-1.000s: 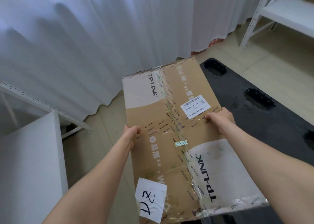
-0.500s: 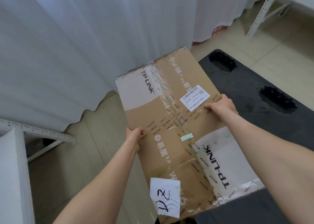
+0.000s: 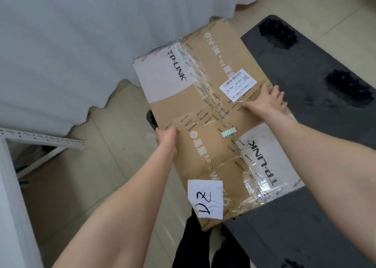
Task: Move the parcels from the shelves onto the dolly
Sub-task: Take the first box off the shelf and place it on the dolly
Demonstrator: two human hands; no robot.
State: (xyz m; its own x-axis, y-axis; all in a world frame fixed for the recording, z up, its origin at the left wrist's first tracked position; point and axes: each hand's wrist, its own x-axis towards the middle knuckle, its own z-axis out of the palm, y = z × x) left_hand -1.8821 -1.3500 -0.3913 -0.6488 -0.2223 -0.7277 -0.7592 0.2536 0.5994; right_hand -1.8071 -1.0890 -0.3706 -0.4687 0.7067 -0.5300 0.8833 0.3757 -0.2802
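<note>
Pale floor tiles (image 3: pixel 114 145) and a white curtain (image 3: pixel 71 44) fill the background, with the black dolly (image 3: pixel 325 125) beyond my right hand (image 3: pixel 266 103). That hand lies flat, fingers spread, on top of the parcel (image 3: pixel 203 115) at its right edge. My left hand (image 3: pixel 165 138) grips the opposite edge, fingers curled under. The parcel spans between both hands, its right part over the dolly and its left part overhanging the floor. Whether it touches down I cannot tell. I judge it best to slide it rightward, past the right hand, until it is fully over the deck, lower it level, and free the left fingers last to avoid pinching them.
</note>
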